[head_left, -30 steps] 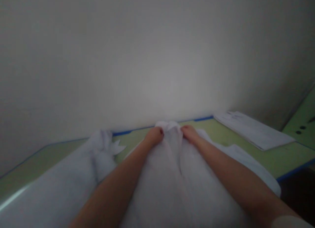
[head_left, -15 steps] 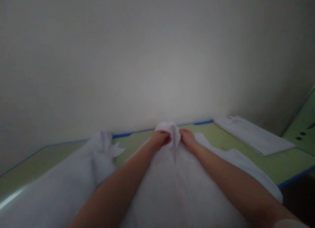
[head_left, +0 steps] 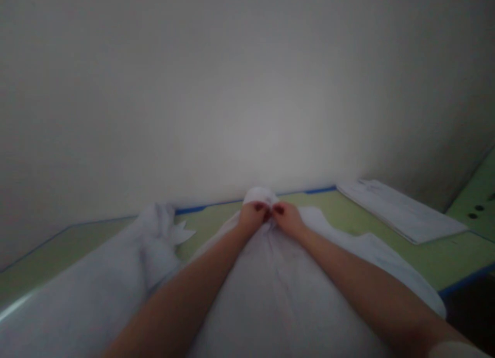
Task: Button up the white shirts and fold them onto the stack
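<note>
On the table (head_left: pixel 429 262), left hand (head_left: pixel 252 217) and right hand (head_left: pixel 288 218) pinch white garment (head_left: pixel 266 291) beneath them.

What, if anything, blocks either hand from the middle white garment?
Nothing visible: the left hand and right hand both pinch the white garment, close together near its far end. Blur hides fingertip detail.

Dim, grey, hazy view. The wall (head_left: pixel 266 115) is palest near its middle, shadowed at right. Left hand (head_left: pixel 252 217), right hand (head_left: pixel 288 219) and cloth (head_left: pixel 251 306) are softly blurred. A bright streak (head_left: pixel 17 306) glints lower left.
</note>
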Available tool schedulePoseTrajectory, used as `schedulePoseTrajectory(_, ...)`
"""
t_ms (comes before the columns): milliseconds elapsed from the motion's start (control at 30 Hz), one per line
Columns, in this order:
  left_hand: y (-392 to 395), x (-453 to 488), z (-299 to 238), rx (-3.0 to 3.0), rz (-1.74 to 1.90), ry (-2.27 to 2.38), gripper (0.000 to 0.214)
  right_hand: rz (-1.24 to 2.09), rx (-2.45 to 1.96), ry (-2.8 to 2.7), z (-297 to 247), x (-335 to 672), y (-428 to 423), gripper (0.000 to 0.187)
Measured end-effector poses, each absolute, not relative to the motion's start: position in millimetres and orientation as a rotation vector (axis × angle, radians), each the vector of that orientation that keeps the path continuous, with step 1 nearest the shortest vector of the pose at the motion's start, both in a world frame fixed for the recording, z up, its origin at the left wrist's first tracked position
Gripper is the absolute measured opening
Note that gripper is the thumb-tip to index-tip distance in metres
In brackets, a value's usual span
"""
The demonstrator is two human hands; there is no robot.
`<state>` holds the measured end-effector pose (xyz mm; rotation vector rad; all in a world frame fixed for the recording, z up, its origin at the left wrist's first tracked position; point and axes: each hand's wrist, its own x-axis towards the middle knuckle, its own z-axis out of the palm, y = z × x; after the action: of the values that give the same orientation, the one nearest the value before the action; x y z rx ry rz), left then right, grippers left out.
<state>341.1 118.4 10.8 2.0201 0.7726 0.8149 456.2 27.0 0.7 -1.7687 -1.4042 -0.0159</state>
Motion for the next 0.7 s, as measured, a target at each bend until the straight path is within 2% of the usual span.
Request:
schedulePoseTrajectory(433, 115, 336, 7, 2.44, 0.902, 0.653, 0.023, 0.108, -1.824, -1.287, 7, 456, 28, 0.025)
schedulePoseTrajectory(700, 104, 330, 14, 2.743, 0.889, 0.636, 0.026, 0.355, -1.722, -1.079, 9, 456, 22, 0.024)
